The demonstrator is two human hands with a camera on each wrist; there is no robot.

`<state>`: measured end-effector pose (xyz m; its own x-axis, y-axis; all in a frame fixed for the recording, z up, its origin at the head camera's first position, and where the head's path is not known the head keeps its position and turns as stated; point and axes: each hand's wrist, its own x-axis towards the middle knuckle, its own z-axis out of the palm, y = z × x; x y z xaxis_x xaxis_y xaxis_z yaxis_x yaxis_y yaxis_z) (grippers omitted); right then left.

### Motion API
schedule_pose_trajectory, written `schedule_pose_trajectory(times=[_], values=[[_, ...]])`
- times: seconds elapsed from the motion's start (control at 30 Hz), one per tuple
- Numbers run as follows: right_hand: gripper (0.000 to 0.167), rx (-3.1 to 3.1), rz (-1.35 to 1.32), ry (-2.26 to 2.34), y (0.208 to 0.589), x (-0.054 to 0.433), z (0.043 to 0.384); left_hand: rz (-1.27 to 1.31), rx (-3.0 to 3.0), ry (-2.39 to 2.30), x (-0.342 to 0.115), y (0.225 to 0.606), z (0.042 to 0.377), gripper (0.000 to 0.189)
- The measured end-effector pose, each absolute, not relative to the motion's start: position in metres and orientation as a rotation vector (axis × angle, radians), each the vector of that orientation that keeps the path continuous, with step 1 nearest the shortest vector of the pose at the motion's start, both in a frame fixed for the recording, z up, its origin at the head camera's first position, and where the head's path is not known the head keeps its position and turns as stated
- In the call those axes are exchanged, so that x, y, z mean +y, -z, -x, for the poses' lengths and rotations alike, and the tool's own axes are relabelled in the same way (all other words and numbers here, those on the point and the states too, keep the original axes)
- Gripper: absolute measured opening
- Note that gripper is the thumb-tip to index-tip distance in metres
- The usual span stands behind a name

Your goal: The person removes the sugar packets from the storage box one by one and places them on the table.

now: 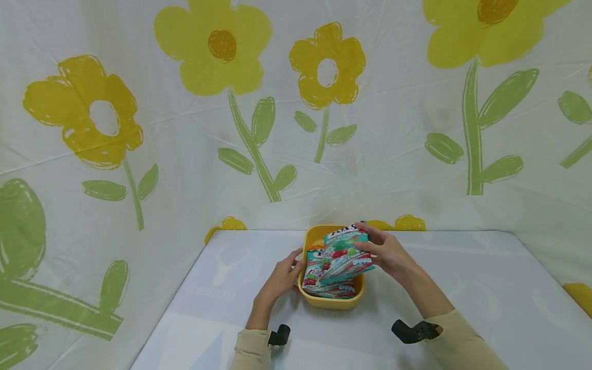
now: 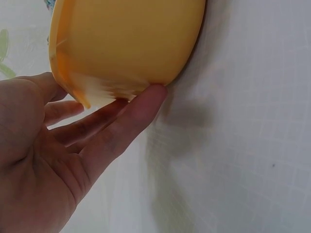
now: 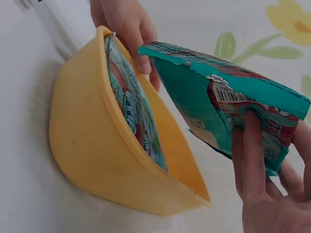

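Note:
A yellow plastic basket (image 1: 330,303) stands on the table, holding teal and red candy bags (image 1: 329,291). At its left side my left hand (image 1: 282,277) holds the wall. In the left wrist view, the thumb goes behind the basket's rim (image 2: 54,56) and fingers lie along the outside, one low near the base. My right hand (image 1: 390,254) grips another teal candy bag (image 1: 344,254), lettered "Mint Blossom", by its right edge. This bag is tilted above the basket's opening. The right wrist view shows its barcode side (image 3: 233,94) with fingers pressed against it.
A pale table (image 1: 462,288) lies under the basket. Behind it hangs a white cloth (image 1: 393,154) printed with yellow flowers. Black wrist mounts (image 1: 413,331) stick out at both sleeves.

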<state>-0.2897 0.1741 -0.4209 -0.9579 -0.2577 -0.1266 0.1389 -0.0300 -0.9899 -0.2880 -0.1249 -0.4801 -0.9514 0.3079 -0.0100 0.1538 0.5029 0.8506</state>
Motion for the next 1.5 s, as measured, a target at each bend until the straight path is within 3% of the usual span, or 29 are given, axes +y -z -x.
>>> schedule_pose_trajectory(times=[1.5], values=[[0.064,1.867,0.006,2.277,0.434,0.232,0.282,-0.398,2.567,-1.452,-0.125,0.479,0.287,0.052]])
